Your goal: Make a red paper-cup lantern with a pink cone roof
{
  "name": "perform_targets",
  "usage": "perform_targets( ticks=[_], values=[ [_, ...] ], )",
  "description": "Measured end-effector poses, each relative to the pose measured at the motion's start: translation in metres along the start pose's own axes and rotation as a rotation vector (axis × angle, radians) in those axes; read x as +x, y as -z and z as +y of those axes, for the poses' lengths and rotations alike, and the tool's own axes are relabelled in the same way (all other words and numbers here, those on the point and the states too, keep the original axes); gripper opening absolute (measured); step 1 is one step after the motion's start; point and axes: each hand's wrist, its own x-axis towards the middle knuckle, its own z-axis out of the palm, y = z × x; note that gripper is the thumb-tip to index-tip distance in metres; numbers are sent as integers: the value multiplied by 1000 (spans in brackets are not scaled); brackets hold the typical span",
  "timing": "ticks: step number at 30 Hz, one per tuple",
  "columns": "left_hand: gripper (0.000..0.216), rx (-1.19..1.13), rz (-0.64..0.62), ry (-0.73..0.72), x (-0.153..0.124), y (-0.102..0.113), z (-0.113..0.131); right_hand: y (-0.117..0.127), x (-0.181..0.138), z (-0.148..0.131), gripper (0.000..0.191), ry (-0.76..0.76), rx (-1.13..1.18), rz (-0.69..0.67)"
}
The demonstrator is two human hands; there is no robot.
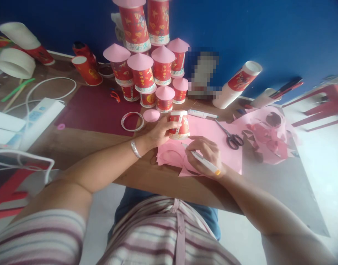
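My left hand [160, 131] is closed around a red and white paper cup [183, 125], held above pink paper [207, 129]. In my right hand [204, 154] is a white marker pen [205, 162] with a yellow end. Its tip points toward the cup's lower rim, and I cannot tell whether the two touch. Beneath both hands lie cut pieces of pink paper [170, 158]. Behind the cup stand several red paper cups with pink cone tops [164, 94], some stacked. A small pink cone [151, 115] lies left of the held cup.
Black scissors [234, 141] rest on the pink paper, near another marker [202, 113]. Pink scraps [276, 136] pile up at right. A tape-like ring [132, 121] lies at left, beyond it a white power strip [36, 121] with cables. A leaning cup stack [236, 84] stands by the blue wall.
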Motion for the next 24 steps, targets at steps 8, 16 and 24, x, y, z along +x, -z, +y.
perform_targets(
  ticks=[8,16,24],
  values=[
    [42,10,53,29,1,2,-4,0,1,0,24,-2,-6,19],
    [53,-23,47,-10,-1,3,-3,3,0,4,18,-58,-77,50],
    [50,-22,34,-26,-1,1,-2,2,-2,5,17,-76,-106,46]
  ],
)
